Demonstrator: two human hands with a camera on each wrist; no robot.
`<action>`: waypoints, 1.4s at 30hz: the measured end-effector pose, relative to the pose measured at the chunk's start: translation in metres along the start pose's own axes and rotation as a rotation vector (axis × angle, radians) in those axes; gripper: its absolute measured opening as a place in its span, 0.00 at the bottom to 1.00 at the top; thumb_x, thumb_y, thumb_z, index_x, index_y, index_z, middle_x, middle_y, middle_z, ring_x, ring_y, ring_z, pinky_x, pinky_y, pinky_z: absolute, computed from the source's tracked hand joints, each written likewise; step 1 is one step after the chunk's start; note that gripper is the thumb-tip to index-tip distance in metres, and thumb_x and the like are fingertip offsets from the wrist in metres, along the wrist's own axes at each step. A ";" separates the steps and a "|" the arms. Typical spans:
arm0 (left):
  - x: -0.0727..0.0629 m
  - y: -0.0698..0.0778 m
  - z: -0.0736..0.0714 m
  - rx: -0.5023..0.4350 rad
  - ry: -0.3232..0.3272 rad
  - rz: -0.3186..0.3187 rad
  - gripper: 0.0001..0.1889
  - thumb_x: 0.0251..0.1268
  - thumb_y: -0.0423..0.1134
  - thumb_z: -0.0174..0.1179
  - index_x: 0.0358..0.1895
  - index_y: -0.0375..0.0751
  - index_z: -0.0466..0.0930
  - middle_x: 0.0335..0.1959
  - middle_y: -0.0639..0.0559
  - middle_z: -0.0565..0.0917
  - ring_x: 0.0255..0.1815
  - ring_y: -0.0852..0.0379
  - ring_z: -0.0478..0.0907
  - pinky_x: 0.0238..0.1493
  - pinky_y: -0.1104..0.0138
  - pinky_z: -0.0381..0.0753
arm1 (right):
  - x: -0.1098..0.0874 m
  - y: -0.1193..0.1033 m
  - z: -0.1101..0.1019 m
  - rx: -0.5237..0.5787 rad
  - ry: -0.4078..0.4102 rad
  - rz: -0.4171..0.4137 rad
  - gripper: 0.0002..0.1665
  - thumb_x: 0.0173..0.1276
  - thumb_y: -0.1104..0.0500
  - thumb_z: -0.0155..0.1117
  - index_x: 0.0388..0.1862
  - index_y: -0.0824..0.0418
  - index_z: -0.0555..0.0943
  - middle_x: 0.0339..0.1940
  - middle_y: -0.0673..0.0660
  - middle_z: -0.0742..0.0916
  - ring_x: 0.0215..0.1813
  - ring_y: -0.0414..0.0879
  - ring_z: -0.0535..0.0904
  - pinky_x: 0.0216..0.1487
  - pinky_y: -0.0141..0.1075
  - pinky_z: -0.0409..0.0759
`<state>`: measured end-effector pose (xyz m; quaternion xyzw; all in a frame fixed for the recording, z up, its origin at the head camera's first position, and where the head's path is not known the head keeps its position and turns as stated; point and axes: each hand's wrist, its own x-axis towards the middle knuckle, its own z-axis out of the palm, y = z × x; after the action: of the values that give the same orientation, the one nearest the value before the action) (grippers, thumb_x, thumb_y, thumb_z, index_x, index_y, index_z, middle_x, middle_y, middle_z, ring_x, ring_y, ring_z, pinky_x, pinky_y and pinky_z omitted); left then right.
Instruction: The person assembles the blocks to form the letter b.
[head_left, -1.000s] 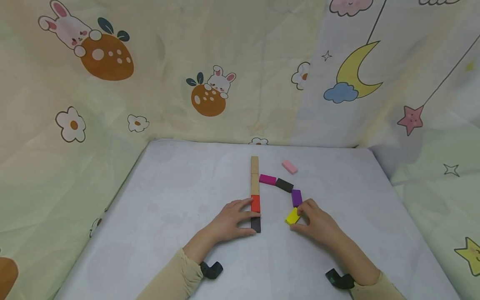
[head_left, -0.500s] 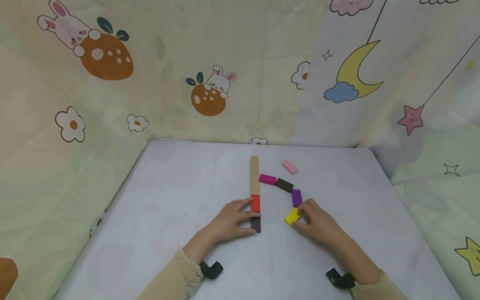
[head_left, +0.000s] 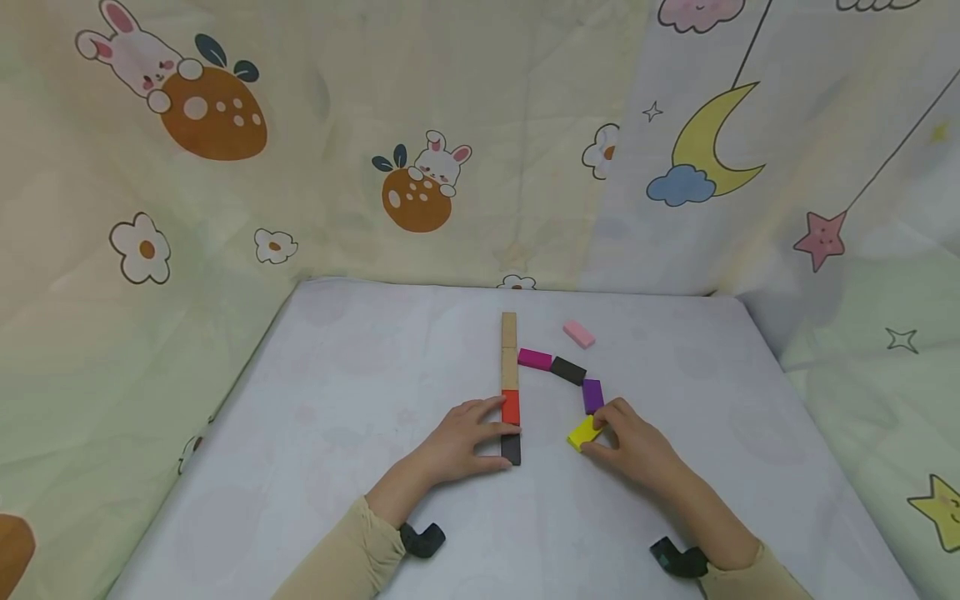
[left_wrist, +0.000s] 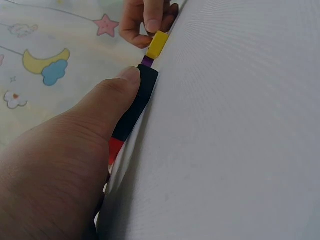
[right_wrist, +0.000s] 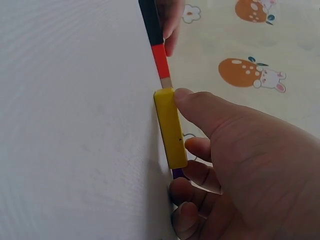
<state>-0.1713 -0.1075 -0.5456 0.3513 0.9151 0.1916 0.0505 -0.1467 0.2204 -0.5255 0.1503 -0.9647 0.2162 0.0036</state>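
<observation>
My right hand [head_left: 638, 446] pinches a yellow block [head_left: 582, 434] between thumb and fingers, low at the table. The yellow block is slanted, its far end at the near end of a purple block [head_left: 592, 396]. My left hand [head_left: 459, 440] rests against a straight column of blocks, fingers extended: the thumb is at the near end of a black block [head_left: 511, 451], other fingertips lie over the red block [head_left: 511, 407]. In the left wrist view the thumb touches the black block [left_wrist: 134, 110]. In the right wrist view the yellow block [right_wrist: 171, 127] lies along the thumb.
Two plain wooden blocks [head_left: 509, 350] continue the column away from me. A magenta block [head_left: 536, 359] and a dark block [head_left: 568, 371] curve from it to the purple one. A pink block [head_left: 578, 334] lies apart on the white table [head_left: 360, 358]. Printed cloth [head_left: 315, 183] hangs behind.
The yellow block has shifted slightly left and its slant has changed a little, with my right thumb drawn in against it. My left hand and the other blocks stay put.
</observation>
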 end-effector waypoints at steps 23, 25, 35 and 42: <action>0.000 -0.001 0.001 0.004 0.011 0.019 0.29 0.62 0.69 0.56 0.69 0.81 0.65 0.80 0.57 0.54 0.77 0.48 0.56 0.73 0.45 0.61 | 0.053 0.057 -0.050 0.273 -0.059 0.240 0.23 0.74 0.43 0.57 0.57 0.57 0.74 0.52 0.58 0.80 0.39 0.49 0.75 0.34 0.36 0.79; 0.000 -0.001 0.002 0.004 0.012 0.019 0.30 0.62 0.69 0.56 0.69 0.81 0.65 0.80 0.57 0.54 0.77 0.48 0.56 0.73 0.45 0.61 | 0.063 0.064 -0.051 0.284 -0.066 0.245 0.24 0.75 0.44 0.55 0.60 0.58 0.73 0.56 0.60 0.79 0.40 0.50 0.76 0.36 0.35 0.79; 0.000 -0.001 0.000 0.008 0.018 0.020 0.30 0.62 0.68 0.57 0.68 0.80 0.66 0.80 0.57 0.55 0.77 0.48 0.57 0.73 0.45 0.62 | 0.107 0.075 -0.054 0.353 -0.141 0.358 0.29 0.76 0.40 0.51 0.70 0.51 0.67 0.68 0.60 0.75 0.53 0.55 0.77 0.51 0.40 0.81; 0.000 0.000 -0.001 0.009 0.008 0.011 0.30 0.62 0.67 0.57 0.69 0.80 0.65 0.80 0.57 0.55 0.77 0.48 0.57 0.73 0.45 0.62 | 0.126 0.084 -0.053 0.400 -0.178 0.317 0.28 0.78 0.45 0.50 0.72 0.51 0.66 0.67 0.60 0.76 0.48 0.53 0.79 0.47 0.38 0.82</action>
<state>-0.1710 -0.1076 -0.5447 0.3559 0.9142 0.1888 0.0443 -0.2943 0.2786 -0.5032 0.0136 -0.9109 0.3863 -0.1446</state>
